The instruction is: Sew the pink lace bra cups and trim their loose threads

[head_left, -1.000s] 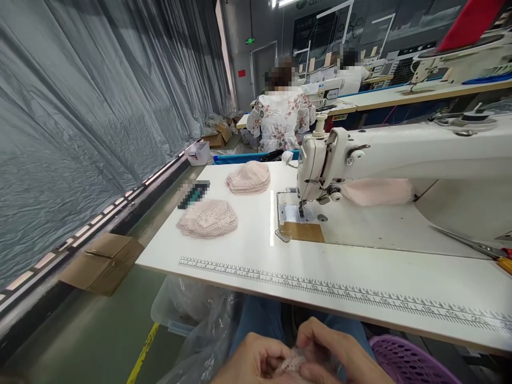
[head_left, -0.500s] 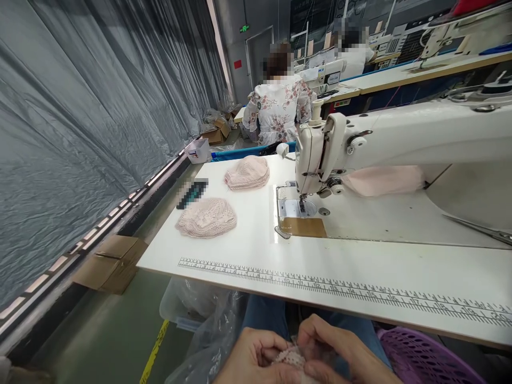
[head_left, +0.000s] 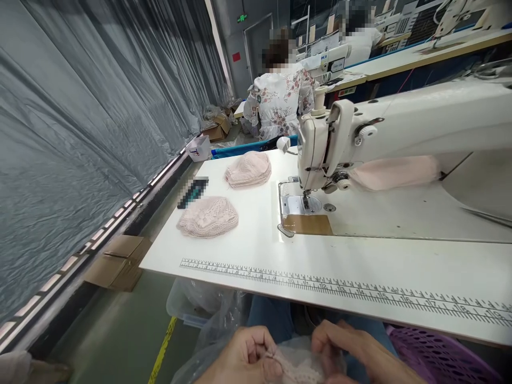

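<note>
Over my lap, below the table's front edge, a pale pink piece of lace fabric with sheer mesh is stretched between my hands. My left hand pinches its left edge between thumb and fingers. On the other side my right hand has its fingers bent onto the fabric; part of its grip is cut off by the frame's bottom. On the white table lie two stacks of similar lace pieces, a nearer one and a farther one. The white sewing machine stands to their right.
A printed ruler runs along the table's front edge. Below are a purple basket at right, a clear plastic bin and a cardboard box at left. A co-worker sits ahead, facing away.
My hands have moved slightly apart, spreading the lace fabric so more of its sheer mesh shows. The view has shifted a little; the stacks on the table lie as before.
</note>
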The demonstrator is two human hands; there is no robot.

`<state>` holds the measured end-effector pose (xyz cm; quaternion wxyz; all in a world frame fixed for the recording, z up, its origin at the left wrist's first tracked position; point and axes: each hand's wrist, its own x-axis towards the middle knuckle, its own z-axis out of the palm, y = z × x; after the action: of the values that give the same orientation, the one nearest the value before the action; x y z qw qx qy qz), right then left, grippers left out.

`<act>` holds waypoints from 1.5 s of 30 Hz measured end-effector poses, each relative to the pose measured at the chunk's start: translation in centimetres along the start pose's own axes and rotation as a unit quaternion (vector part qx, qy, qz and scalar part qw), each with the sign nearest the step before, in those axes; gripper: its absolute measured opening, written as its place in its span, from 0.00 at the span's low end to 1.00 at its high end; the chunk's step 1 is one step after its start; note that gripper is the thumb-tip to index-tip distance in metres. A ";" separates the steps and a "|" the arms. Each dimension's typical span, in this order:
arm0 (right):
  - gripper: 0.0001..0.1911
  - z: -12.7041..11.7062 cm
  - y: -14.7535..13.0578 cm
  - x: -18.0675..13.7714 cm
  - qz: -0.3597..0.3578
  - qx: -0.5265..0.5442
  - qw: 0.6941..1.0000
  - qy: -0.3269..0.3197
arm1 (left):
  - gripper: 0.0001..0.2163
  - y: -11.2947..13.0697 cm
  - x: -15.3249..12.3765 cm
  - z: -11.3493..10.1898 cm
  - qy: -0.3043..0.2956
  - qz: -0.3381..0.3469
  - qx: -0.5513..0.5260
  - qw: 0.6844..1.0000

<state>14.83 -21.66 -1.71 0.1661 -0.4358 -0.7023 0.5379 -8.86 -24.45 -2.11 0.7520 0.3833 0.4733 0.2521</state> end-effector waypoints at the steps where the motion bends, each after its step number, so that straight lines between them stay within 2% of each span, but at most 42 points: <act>1: 0.16 0.2 0.1 0.3 -0.012 -0.003 1.000 0.003 | 0.26 0.1 -0.3 -0.2 -0.012 0.001 -0.003 1.000; 6: 0.25 0.9 -0.4 1.6 -0.068 -0.001 0.997 -0.047 | 0.24 1.5 -1.4 -0.4 -0.049 -0.009 0.021 0.999; 10: 0.32 0.6 -1.4 2.5 -0.111 0.017 0.989 -0.100 | 0.23 2.3 -1.9 -0.3 -0.066 -0.021 0.054 0.996; 13: 0.36 0.3 -1.6 2.8 -0.108 0.012 0.982 -0.156 | 0.24 2.3 -2.1 -0.6 -0.064 -0.014 0.071 0.995; 16: 0.26 0.2 -1.2 2.5 -0.073 -0.008 0.985 -0.155 | 0.25 2.1 -2.4 -1.2 -0.030 0.002 0.097 0.995; 20: 0.14 0.3 -0.8 1.4 -0.118 -0.003 0.987 -0.114 | 0.27 1.6 -2.5 -1.6 0.021 0.008 0.114 0.993; 22: 0.11 0.4 -0.9 1.1 -0.112 0.007 0.988 -0.105 | 0.28 1.4 -2.4 -1.6 0.030 0.007 0.112 0.993; 27: 0.07 0.2 -1.5 1.1 -0.040 0.043 0.991 -0.116 | 0.29 1.5 -2.4 -1.4 0.026 -0.002 0.103 0.994; 32: 0.04 -0.4 -1.2 1.4 -0.019 0.043 0.988 -0.146 | 0.25 1.8 -2.7 -1.0 0.001 -0.080 0.140 0.987; 35: 0.09 -0.8 -0.9 1.1 -0.024 0.031 0.988 -0.150 | 0.22 2.0 -2.5 -0.6 -0.001 -0.075 0.180 0.981; 39: 0.09 -0.6 -0.9 0.9 -0.044 0.032 0.986 -0.159 | 0.19 2.4 -2.3 0.1 -0.018 -0.066 0.167 0.984; 45: 0.04 0.4 -1.1 1.2 0.011 0.069 0.985 -0.156 | 0.19 2.2 -2.6 0.1 0.009 -0.066 0.182 0.981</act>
<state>13.38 -21.01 -1.13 0.0781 -0.3417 -0.6761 0.6481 -9.95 -25.14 1.04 0.6803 0.4797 0.5420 0.1151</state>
